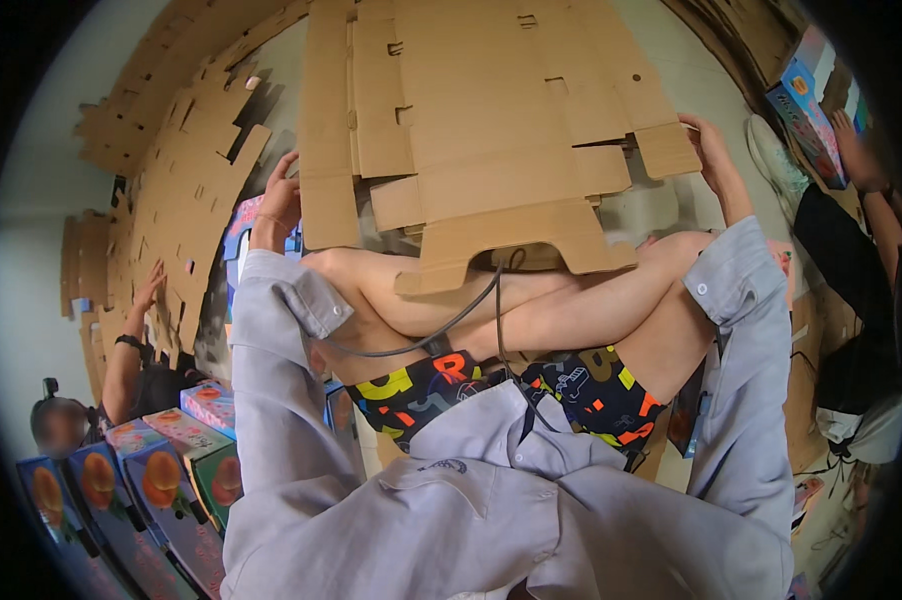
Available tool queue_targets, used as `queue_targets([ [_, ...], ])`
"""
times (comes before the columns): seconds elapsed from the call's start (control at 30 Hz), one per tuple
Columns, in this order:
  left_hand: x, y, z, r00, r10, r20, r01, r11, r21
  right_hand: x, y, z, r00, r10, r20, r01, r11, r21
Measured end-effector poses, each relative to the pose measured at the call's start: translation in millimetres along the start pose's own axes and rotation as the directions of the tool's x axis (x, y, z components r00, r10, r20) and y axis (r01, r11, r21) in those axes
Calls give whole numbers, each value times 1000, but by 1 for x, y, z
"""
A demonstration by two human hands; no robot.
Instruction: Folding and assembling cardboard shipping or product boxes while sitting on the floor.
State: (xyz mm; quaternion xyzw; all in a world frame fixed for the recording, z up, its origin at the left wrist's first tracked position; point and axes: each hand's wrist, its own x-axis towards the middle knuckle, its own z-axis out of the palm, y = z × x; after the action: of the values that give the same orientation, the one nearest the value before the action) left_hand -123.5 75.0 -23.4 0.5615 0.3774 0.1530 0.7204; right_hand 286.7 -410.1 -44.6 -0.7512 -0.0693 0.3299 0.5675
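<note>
A large flat die-cut cardboard box blank (pixel 491 120), brown with flaps and slots, is held out over my crossed legs. My left hand (pixel 279 205) is at its left edge with fingers curled, partly hidden by the sheet. My right hand (pixel 713 160) grips the right edge beside a side flap (pixel 669 150). The near end of the blank has a wide cut-out (pixel 511 250) and lies just above my shins. A dark cable (pixel 431 335) loops across my lap below it.
Stacked cardboard blanks (pixel 161 200) stand at the left, where another person's hand (pixel 149 287) reaches up. Several printed boxes with fruit pictures (pixel 161 475) line the lower left. At the right, another person's hand (pixel 856 150) is next to a blue printed box (pixel 806 115).
</note>
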Motion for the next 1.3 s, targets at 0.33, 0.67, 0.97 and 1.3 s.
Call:
queue_targets([
  [0.33, -17, 39, 68, 891, 447, 82, -441, 806, 395, -21, -17, 13, 947, -295, 129, 291, 955, 46],
  [0.67, -19, 22, 64, 864, 449, 228, -476, 582, 660, -28, -96, 54, 869, -449, -207, 225, 732, -643],
  [0.97, -12, 20, 90, 818, 543, -189, -385, 762, 521, -44, -83, 92, 956, -286, 60, 281, 957, 77],
  [1.3, -11, 22, 127, 647, 762, -4, -651, 556, 516, -56, -88, 129, 857, -322, 402, 506, 672, -540],
])
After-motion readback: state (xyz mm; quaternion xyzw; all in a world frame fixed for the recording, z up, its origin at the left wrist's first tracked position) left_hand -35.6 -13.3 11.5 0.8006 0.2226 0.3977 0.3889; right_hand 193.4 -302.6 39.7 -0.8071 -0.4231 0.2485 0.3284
